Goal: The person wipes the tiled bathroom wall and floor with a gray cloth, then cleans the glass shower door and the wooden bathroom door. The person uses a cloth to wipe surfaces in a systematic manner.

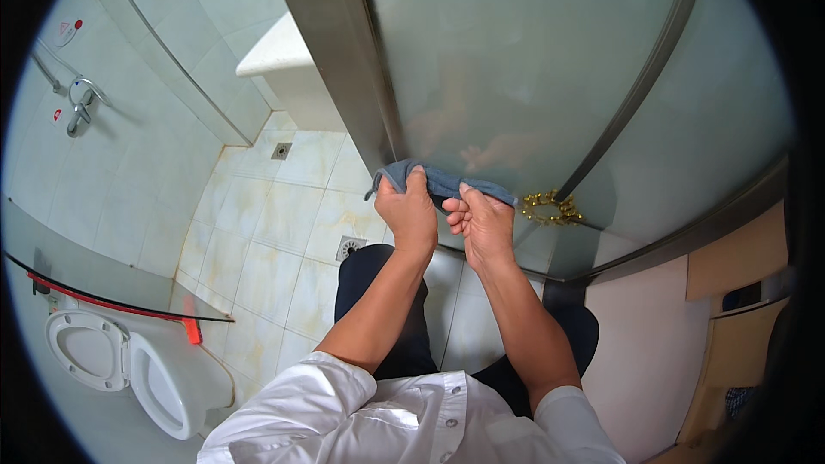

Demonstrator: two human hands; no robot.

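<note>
A blue-grey cloth (pixel 444 183) is stretched between my two hands in front of the frosted glass door (pixel 516 60). My left hand (pixel 410 210) grips it near its left end, thumb on top. On the other side my right hand (pixel 483 222) pinches it with the thumb, its other fingers curled below. The cloth lies close against the glass beside the metal door frame (pixel 344 60); whether it touches cannot be told. Faint reflections of my hands show in the glass. A gold beaded ring (pixel 550 208) sits by the door's dark vertical bar, just right of the cloth.
Below me is a tiled floor (pixel 266 249) with a square drain (pixel 349 247) and another drain (pixel 281 150) farther off. A toilet (pixel 163 391) with its lid up stands at lower left, beyond a glass edge. A shower mixer (pixel 80 112) is on the left wall. Wooden shelving (pixel 743 249) stands at right.
</note>
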